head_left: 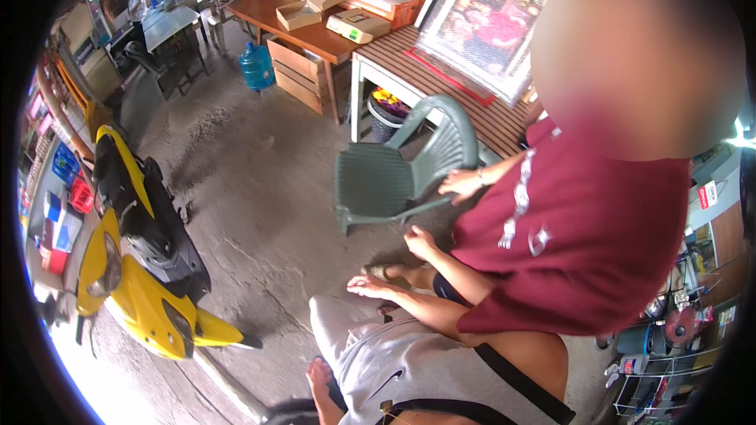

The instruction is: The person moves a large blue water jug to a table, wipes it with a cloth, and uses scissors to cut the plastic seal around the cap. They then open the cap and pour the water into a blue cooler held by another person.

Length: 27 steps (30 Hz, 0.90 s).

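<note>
My right hand [368,286] reaches forward over my grey-clad lap, palm down and fingers loosely stretched, holding nothing. At the lower edge, beside my grey clothing [378,382], what seems to be my left hand [319,375] hangs low; its fingers are too small to read. Close on my right stands a person in a maroon shirt [583,236]. One of that person's hands [463,182] rests at the arm of a green plastic chair [376,181]. The person's other hand [421,242] is half curled, just above my right hand.
A yellow and black motor scooter [153,319] stands at left on the concrete floor. Ahead are a brown table [264,9] with cardboard boxes, a slatted table [394,51] bearing a framed picture [484,20], a blue water jug [256,67] and a bin [384,120]. A wire rack [669,374] is at right.
</note>
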{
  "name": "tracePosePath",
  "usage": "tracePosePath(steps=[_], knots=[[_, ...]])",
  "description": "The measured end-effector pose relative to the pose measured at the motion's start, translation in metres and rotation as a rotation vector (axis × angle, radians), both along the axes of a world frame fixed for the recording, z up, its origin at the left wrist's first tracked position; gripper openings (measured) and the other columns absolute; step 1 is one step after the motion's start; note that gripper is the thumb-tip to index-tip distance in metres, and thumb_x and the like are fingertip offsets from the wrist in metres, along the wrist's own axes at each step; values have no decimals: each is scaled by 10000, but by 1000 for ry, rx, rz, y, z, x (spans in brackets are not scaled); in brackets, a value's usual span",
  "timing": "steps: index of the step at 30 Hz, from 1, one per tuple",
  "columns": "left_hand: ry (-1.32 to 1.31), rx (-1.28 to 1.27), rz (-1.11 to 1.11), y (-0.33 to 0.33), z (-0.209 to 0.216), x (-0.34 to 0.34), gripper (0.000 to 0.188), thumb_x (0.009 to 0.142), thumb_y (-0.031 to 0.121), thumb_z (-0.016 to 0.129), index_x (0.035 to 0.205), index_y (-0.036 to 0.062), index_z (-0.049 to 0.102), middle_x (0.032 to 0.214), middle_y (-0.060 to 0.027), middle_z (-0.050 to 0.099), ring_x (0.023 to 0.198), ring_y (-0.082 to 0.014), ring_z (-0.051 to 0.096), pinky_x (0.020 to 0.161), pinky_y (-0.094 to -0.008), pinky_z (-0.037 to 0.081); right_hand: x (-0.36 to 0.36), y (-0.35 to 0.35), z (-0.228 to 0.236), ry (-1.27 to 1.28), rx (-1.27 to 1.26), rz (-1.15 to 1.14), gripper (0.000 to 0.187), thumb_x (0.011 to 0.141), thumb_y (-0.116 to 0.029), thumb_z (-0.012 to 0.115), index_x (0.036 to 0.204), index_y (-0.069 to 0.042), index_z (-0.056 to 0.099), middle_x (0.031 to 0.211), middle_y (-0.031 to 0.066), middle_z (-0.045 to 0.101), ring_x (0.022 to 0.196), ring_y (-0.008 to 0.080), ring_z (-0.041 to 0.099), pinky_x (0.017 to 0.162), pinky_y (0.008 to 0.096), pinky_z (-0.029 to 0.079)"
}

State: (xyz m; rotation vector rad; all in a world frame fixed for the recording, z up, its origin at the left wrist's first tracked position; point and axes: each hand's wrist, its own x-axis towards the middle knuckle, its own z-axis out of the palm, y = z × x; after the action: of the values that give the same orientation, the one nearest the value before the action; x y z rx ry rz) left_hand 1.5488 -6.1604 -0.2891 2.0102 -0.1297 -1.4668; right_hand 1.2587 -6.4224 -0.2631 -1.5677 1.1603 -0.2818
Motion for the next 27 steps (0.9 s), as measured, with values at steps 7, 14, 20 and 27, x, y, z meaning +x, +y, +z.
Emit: tracePosePath(steps=[7, 14, 20, 27], knots=[[226, 139, 61, -120, -53, 136, 309, 853, 342, 539, 964, 62, 607, 682, -47, 570, 549, -131, 532, 426, -277, 428, 134, -161, -36, 90, 128, -4, 466, 815, -471, 604, 1067, -80, 621, 990, 110, 646, 927, 220, 601, 784, 340, 479], [49, -175, -8, -377, -17, 397, 192, 871, 293, 521, 845, 116, 591, 672, -3, 579, 512, -120, 533, 398, -245, 383, 160, -298, -48, 167, 611, -395, 331, 803, -416, 639, 860, -90, 619, 647, 19, 535, 512, 132, 471, 445, 288, 373], [-265, -328, 29, -617, 47, 512, 235, 840, 269, 613, 986, 86, 635, 769, -3, 623, 596, -103, 573, 483, -255, 434, 282, -455, -19, 374, 706, -458, 221, 843, -326, 580, 875, -117, 642, 584, -7, 514, 453, 107, 470, 371, 267, 333], [121, -165, 1, -716, -21, 590, 233, 839, 322, 588, 978, 138, 618, 794, 10, 614, 640, -109, 572, 543, -293, 435, 456, -720, -41, 485, 389, -187, 325, 777, -395, 616, 878, -90, 666, 817, 86, 636, 648, 221, 578, 550, 371, 451]])
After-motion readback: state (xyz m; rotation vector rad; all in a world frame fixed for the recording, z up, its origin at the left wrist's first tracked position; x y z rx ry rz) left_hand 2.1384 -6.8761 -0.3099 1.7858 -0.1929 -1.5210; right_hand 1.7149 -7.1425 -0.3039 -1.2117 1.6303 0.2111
